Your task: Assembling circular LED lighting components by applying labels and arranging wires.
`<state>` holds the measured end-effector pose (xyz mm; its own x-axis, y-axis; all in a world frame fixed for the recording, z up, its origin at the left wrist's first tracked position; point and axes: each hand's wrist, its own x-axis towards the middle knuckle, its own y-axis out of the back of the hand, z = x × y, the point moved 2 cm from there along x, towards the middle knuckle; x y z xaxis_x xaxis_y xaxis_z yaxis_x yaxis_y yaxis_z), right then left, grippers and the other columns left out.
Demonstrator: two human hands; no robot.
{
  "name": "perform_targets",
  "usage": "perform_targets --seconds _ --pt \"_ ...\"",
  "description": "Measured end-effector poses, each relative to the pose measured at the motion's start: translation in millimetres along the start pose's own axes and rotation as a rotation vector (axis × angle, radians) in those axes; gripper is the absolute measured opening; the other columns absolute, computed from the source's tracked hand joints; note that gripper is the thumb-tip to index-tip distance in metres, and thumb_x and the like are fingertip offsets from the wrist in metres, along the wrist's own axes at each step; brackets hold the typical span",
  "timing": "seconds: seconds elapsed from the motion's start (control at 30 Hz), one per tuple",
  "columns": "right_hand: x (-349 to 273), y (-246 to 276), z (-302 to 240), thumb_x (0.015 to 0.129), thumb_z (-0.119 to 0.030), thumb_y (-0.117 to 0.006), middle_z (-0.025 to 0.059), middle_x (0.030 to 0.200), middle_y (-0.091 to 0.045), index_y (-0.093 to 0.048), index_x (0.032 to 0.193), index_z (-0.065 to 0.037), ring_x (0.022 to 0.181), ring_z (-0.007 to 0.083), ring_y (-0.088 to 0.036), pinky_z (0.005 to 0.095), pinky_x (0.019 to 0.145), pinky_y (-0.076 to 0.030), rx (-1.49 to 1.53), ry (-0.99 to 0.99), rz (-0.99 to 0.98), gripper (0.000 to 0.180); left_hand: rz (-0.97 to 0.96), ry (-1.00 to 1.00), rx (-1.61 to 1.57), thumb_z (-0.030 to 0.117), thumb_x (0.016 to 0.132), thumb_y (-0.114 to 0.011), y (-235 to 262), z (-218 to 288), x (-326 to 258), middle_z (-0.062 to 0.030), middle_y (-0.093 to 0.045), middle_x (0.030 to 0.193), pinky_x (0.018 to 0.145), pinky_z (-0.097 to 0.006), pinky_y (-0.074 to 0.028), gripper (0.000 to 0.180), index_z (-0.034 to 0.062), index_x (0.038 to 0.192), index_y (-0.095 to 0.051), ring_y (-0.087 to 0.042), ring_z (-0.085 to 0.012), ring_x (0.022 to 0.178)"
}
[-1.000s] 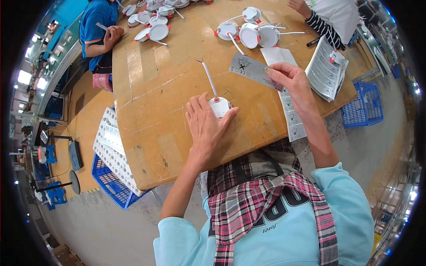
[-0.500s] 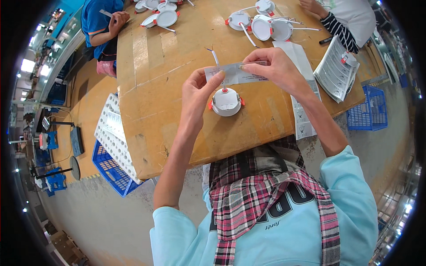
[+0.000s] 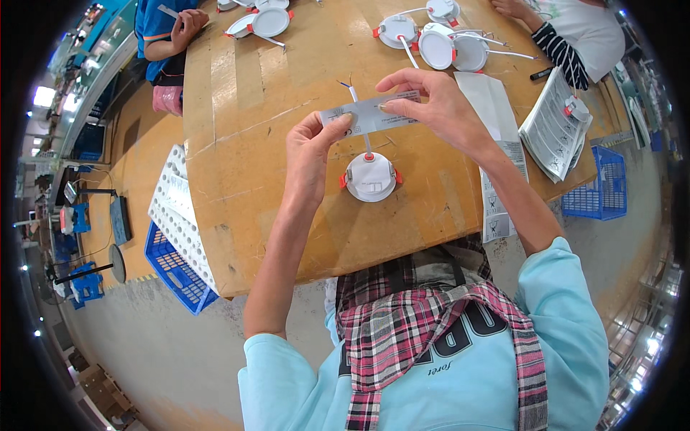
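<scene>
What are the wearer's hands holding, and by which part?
A silver label: the left hand pinches its left end, the right hand its right part.

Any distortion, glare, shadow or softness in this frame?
Head view: black corners, room edges curving at the rim; head view: bright spots blown out at both sides; head view: soft shadow on the table near the round white lamp, smallest print on the grey label unreadable.

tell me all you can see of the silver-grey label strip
The thin, rectangular silver-grey label strip looks like glossy film or paper with dark printing. The left hand and right hand hold it, unfolded, above the tan table, slanting slightly up to the right and hiding part of a thin white cable.
</scene>
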<state>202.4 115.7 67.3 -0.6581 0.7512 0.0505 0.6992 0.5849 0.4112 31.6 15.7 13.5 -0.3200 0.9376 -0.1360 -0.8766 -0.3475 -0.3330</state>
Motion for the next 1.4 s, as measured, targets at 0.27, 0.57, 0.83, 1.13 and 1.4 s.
perform_targets --seconds 0.27,0.57,0.83,1.13,1.4 --pt "11 -6 10 0.080 -0.020 -0.069 0.0118 0.085 -0.064 -0.066 0.101 -0.003 0.079 0.0186 -0.061 0.0301 0.070 -0.049 -0.043 0.026 0.002 0.028 0.041 0.033 -0.116 0.010 0.082 -0.066 2 -4 3 -0.0056 -0.065 0.087 0.082 -0.026 -0.045 0.010 0.0022 0.088 -0.061 -0.058 -0.0097 0.081" --pt "12 -12 6 0.081 -0.017 -0.067 0.0083 0.088 -0.064 -0.065 0.101 -0.001 0.080 0.0145 -0.059 0.0284 0.071 -0.049 -0.084 0.006 -0.032 0.025 0.035 0.043 -0.139 0.010 0.086 -0.063 9 -8 0 -0.0083 -0.064 0.092 0.083 -0.028 -0.050 0.010 0.0012 0.091 -0.059 -0.061 -0.0124 0.086" --pt "11 -12 4 0.081 -0.017 -0.067 0.0117 0.087 -0.065 -0.065 0.100 -0.002 0.078 0.0177 -0.062 0.0298 0.070 -0.049 -0.054 0.033 0.003 0.025 0.031 0.039 -0.158 0.010 0.086 -0.064 7 -4 -1 -0.0048 -0.064 0.087 0.081 -0.025 -0.048 0.008 0.0052 0.084 -0.058 -0.060 -0.0088 0.082" --pt "11 -14 1 0.083 -0.016 -0.067 0.0047 0.093 -0.064 -0.064 0.100 0.000 0.081 0.0113 -0.057 0.0264 0.071 -0.048 -0.091 -0.007 -0.028 0.023 0.029 0.046 -0.201 0.009 0.086 -0.064 9 -7 -1 -0.0043 -0.065 0.087 0.079 -0.025 -0.047 0.008 0.0064 0.085 -0.056 -0.059 -0.0082 0.082" --pt "8 -16 2 0.082 -0.015 -0.067 0.0050 0.091 -0.063 -0.063 0.101 0.000 0.079 0.0113 -0.057 0.0266 0.070 -0.049 -0.052 -0.027 -0.018 0.025 0.018 0.056 -0.224 0.010 0.086 -0.064 11 -8 -4 -0.0042 -0.065 0.087 0.079 -0.024 -0.045 0.009 0.0063 0.088 -0.056 -0.059 -0.0075 0.081"
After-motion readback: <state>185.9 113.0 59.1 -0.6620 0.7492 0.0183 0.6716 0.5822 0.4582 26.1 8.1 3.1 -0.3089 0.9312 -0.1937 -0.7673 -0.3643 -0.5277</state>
